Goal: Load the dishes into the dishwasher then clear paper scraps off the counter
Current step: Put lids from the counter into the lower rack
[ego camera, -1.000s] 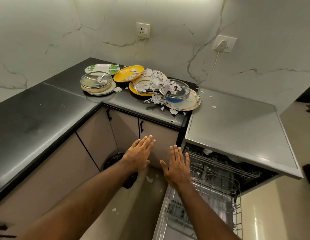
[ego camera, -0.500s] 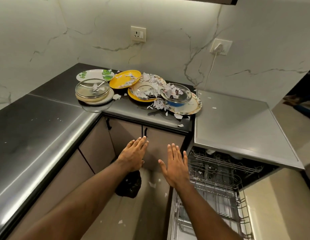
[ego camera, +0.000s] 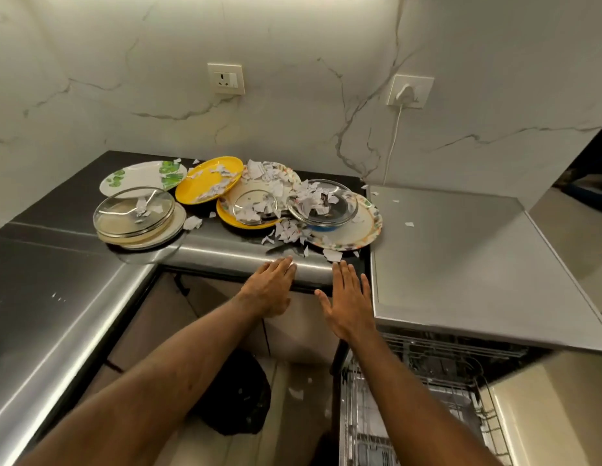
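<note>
Straight-fingered and empty, the left hand and right hand hovered just short of the round floral-rimmed plate, probably stiff, slippery, breakable, best gripped at its near rim

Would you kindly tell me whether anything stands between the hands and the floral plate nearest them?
Nothing solid. Only loose paper scraps lie on the counter between the right hand and the floral plate. The left hand, also open, has similar scraps ahead of it.
</note>
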`<action>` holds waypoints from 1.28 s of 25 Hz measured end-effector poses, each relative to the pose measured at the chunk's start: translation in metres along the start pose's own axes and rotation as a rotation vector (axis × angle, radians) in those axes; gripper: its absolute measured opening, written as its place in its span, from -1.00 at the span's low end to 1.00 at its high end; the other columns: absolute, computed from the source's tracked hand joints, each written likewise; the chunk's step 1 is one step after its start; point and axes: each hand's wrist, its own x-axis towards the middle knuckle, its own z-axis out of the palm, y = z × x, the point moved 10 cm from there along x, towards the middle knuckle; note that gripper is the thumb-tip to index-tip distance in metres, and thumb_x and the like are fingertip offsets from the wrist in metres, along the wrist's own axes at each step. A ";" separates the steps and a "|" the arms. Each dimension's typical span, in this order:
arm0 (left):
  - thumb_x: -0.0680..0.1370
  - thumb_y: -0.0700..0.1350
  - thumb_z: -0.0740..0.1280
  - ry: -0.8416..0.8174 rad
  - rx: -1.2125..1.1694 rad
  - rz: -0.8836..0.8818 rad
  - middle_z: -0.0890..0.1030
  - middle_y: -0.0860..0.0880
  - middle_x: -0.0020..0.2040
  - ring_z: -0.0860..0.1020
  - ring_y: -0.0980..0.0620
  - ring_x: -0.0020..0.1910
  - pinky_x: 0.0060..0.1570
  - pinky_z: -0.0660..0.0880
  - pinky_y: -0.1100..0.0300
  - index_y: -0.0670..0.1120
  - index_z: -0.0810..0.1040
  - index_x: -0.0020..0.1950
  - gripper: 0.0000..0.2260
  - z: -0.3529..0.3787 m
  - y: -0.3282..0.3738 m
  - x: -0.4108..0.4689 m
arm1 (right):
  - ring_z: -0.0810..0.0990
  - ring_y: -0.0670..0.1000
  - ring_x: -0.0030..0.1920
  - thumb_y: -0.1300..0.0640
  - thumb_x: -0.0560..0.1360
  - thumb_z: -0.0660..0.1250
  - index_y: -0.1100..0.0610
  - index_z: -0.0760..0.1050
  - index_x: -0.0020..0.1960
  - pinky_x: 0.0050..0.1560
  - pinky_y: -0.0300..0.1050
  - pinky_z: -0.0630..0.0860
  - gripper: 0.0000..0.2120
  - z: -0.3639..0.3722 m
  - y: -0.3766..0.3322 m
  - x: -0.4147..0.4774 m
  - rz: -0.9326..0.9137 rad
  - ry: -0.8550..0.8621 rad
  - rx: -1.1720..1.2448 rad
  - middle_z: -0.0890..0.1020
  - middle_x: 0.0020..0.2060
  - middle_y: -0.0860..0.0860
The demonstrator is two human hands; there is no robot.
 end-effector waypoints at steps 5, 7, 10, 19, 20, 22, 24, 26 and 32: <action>0.58 0.11 0.38 -0.043 -0.010 -0.028 -0.01 -0.12 0.68 0.03 -0.12 0.65 0.62 0.08 -0.08 -0.10 0.02 0.68 -0.19 -0.008 -0.024 0.074 | 0.15 0.13 0.65 -0.29 0.68 0.11 0.09 0.08 0.69 0.65 0.11 0.05 -0.28 -0.006 0.032 0.073 0.006 -0.016 0.143 0.22 0.65 0.09; 0.57 0.10 0.39 -0.051 -0.043 -0.034 0.01 -0.13 0.68 0.06 -0.13 0.65 0.61 0.11 -0.10 -0.10 0.02 0.68 -0.18 -0.013 -0.030 0.097 | 0.28 0.16 0.59 -0.27 0.69 0.14 0.10 0.15 0.67 0.58 0.11 0.22 -0.30 -0.012 0.042 0.097 0.061 -0.021 0.229 0.31 0.61 0.11; 0.58 0.07 0.37 -0.039 -0.087 -0.033 0.04 -0.12 0.68 0.09 -0.13 0.64 0.59 0.17 -0.11 -0.09 0.06 0.68 -0.22 -0.022 -0.035 0.127 | 0.42 0.17 0.52 -0.26 0.69 0.16 0.12 0.15 0.66 0.46 0.06 0.37 -0.31 -0.018 0.047 0.129 0.183 -0.037 0.460 0.40 0.56 0.14; 0.62 -0.11 0.35 0.008 -0.193 0.043 0.09 -0.09 0.67 0.19 -0.16 0.61 0.50 0.33 -0.12 -0.02 0.09 0.68 -0.32 -0.047 -0.066 0.214 | 0.76 0.10 -0.27 -0.17 0.66 0.30 0.22 0.61 0.07 -0.23 -0.02 0.72 -0.57 0.023 0.077 0.203 0.835 0.054 1.104 0.75 -0.20 0.12; 0.62 -0.12 0.35 0.000 -0.206 0.037 0.09 -0.09 0.67 0.19 -0.16 0.61 0.50 0.35 -0.13 -0.01 0.12 0.67 -0.33 -0.049 -0.075 0.225 | 0.76 0.10 -0.29 -0.10 0.67 0.32 0.24 0.62 0.02 -0.27 -0.06 0.70 -0.61 0.028 0.079 0.206 0.862 0.059 1.131 0.75 -0.25 0.14; 0.65 -0.10 0.32 -0.024 -0.250 0.016 0.10 -0.09 0.67 0.18 -0.16 0.61 0.50 0.34 -0.13 -0.02 0.16 0.66 -0.38 -0.047 -0.091 0.246 | 0.77 0.10 -0.29 0.01 0.65 0.35 0.30 0.63 0.03 -0.22 -0.04 0.72 -0.67 0.038 0.085 0.209 0.922 0.062 1.175 0.75 -0.27 0.17; 0.67 -0.08 0.30 -0.031 -0.267 0.023 0.12 -0.09 0.67 0.21 -0.17 0.60 0.49 0.35 -0.14 0.00 0.17 0.66 -0.42 -0.042 -0.098 0.259 | 0.77 0.10 -0.28 0.06 0.64 0.36 0.31 0.64 0.07 -0.17 -0.02 0.72 -0.71 0.046 0.084 0.211 0.942 0.057 1.202 0.75 -0.25 0.17; 0.68 -0.07 0.27 -0.004 -0.323 0.031 0.12 -0.09 0.67 0.24 -0.18 0.59 0.46 0.39 -0.17 0.06 0.14 0.66 -0.43 -0.043 -0.101 0.270 | 0.77 0.09 -0.28 0.07 0.63 0.37 0.27 0.63 0.10 -0.23 -0.07 0.71 -0.75 0.041 0.083 0.210 0.942 0.072 1.201 0.76 -0.19 0.17; 0.72 -0.02 0.19 0.068 -0.433 0.005 0.12 -0.06 0.67 0.20 -0.14 0.61 0.50 0.30 -0.13 0.07 0.17 0.66 -0.51 -0.050 -0.122 0.295 | 0.77 0.02 -0.27 0.15 0.62 0.38 0.23 0.56 0.15 -0.10 0.13 0.74 -0.83 0.010 0.081 0.205 0.851 0.167 1.216 0.72 0.00 0.13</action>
